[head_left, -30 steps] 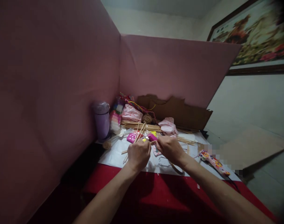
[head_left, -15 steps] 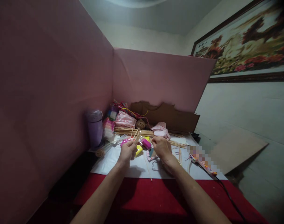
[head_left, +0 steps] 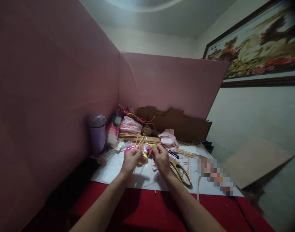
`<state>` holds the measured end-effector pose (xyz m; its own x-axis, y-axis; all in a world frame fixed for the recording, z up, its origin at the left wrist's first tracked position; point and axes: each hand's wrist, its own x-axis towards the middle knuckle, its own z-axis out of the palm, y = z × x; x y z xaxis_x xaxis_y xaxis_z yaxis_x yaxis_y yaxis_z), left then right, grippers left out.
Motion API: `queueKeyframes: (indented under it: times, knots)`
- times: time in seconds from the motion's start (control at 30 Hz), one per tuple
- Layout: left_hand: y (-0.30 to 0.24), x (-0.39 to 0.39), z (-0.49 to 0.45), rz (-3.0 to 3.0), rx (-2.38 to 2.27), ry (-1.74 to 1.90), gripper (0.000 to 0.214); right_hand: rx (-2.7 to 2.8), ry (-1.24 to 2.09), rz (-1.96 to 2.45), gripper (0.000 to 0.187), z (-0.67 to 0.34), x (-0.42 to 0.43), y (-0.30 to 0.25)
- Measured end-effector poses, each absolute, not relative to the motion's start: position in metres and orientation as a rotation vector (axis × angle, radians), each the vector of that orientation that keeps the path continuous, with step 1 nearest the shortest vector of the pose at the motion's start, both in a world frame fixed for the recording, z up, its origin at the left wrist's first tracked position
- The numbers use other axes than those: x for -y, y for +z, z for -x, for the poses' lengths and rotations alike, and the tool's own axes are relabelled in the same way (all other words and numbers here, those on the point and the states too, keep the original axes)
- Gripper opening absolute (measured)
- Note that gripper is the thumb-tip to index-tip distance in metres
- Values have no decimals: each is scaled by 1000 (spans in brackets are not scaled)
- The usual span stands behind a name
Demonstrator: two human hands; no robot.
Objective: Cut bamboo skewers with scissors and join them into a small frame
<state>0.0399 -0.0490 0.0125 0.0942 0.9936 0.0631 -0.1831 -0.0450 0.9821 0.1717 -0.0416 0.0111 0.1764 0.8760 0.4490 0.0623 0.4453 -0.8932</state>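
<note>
My left hand (head_left: 131, 162) is closed around a few thin wooden sticks (head_left: 140, 141), which point up and fan apart above the fingers. Close by on its right, my right hand (head_left: 161, 158) is in a pinch. Whatever lies between those fingertips is too small to make out. Behind and below the hands are a bright pink packet (head_left: 129, 148) and a yellow packet (head_left: 144, 154), both partly covered. Gold-handled scissors (head_left: 180, 172) lie beside my right wrist, their blades hidden by the arm. A dark blue pen-like tool (head_left: 173, 154) rests just beyond the right hand.
Long sticks (head_left: 152, 140) lie in a bundle at the back, near a ball of brown twine (head_left: 146, 130) and pink cloth (head_left: 168, 138). A purple tumbler (head_left: 98, 137) stands at left. Torn cardboard (head_left: 178, 124) leans against the pink partition (head_left: 169, 83). A black cord (head_left: 243, 211) runs off at right.
My right hand has moved left, closer to the sticks in my left hand. The scissors and the blue tool have come into view from behind it. The whole view has shifted slightly.
</note>
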Motion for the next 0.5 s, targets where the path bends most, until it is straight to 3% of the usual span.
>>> queueKeyframes:
  times: [0.2, 0.4, 0.5]
  knots:
    - [14, 32, -19, -1508, -1418, 1504, 28, 1293, 886, 1189, 23, -196, 34, 1]
    - [18, 30, 8, -2031, -2099, 688, 25, 1645, 563, 1478, 16, -198, 35, -4]
    - [13, 38, 13, -2051, -2222, 529, 28, 1784, 321, 1592, 12, -193, 39, -9]
